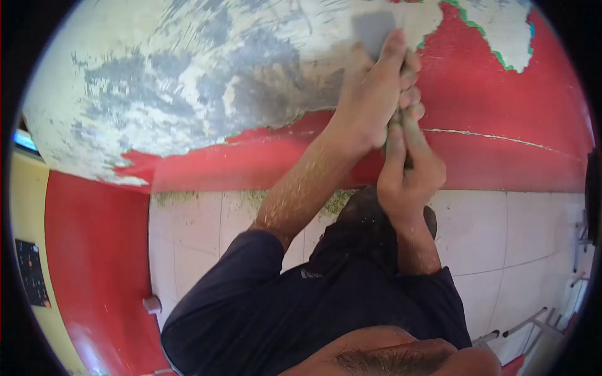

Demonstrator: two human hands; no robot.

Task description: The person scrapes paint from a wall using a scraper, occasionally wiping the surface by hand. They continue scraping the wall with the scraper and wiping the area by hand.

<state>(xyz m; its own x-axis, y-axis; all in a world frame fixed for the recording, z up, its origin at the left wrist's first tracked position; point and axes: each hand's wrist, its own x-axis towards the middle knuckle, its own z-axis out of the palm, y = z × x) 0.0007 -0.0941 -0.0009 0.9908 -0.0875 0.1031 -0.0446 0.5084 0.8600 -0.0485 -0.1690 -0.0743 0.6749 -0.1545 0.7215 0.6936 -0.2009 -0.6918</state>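
Note:
A paint scraper with a broad grey blade (374,30) lies against the wall, its edge on the bare, scraped patch (232,81). The blade is slightly blurred. My left hand (371,100) is closed around the scraper close to the blade, with a finger stretched along it. Just below, my right hand (411,172) is wrapped round the lower end of the handle, and its fingertips meet those of my left. Most of the handle is hidden by both hands. Pale flakes cling to my left forearm (301,182).
Red paint (501,119) with ragged green edges borders the patch, and a pale crack (495,134) crosses it. Flakes (338,202) lie on the tiled floor (483,232) along the wall's foot. Metal furniture legs (527,323) stand at lower right. Another red wall (100,250) is at left.

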